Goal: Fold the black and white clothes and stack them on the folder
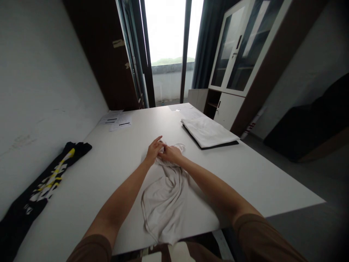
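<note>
A thin off-white garment lies crumpled on the white table, its near end reaching the front edge. Its far end is gathered in folds, with a pale strap or drawstring loop showing there. My left hand pinches that gathered end; one finger points outward. Close against it, my right hand has its fingers curled on the same bunched cloth. The fingertips meet and partly hide what lies between them.
Folded white cloth rests on a black one at the right of the table. Black clothing with yellow and white print lies along the left wall. Papers are at the back left. A glass-door cabinet stands beyond.
</note>
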Demonstrator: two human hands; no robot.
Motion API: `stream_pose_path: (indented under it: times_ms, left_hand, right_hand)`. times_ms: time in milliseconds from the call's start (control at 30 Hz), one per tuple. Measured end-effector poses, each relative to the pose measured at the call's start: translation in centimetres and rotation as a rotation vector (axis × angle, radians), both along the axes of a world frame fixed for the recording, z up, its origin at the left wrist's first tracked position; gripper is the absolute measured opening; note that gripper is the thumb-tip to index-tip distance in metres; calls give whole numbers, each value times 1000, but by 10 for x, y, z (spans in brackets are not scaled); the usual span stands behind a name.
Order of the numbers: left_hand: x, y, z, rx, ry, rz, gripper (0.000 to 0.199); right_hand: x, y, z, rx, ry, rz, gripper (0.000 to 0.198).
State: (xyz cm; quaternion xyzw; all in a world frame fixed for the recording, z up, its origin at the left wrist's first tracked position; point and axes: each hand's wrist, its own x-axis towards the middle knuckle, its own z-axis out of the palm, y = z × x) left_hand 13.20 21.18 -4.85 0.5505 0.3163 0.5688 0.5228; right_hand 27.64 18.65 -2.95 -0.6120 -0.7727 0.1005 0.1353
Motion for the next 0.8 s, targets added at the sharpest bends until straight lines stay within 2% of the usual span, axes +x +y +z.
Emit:
stream_pose_path:
  times_ms: [67,233,367,467,567,700,800]
  left_hand:
    - [-2,1,-2,-35,-51,-5,60]
    - [-22,12,-8,-201,-175,141,54]
    - [-31,20,-16,-285,-159,147,50]
    - [-31,25,-25,-327,-158,212,47]
    - [-30,29,-31,-356,-154,259,48]
    - [-24,27,-27,-357,-155,180,56]
    - [-15,20,-20,-341,-167,78,59]
  right_hand:
    - [1,2,-2,-5,-27,4,48]
    - [5,7,-7,-3,-59,33,28]
    - [10,10,-7,64,105,51,24]
    - [12,15,-4,68,439,69,27]
    - [14,18,6,-119,940,45,28]
    - [18,16,31,-297,1524,90,32]
    - [23,10,54,-412,1786,132,31]
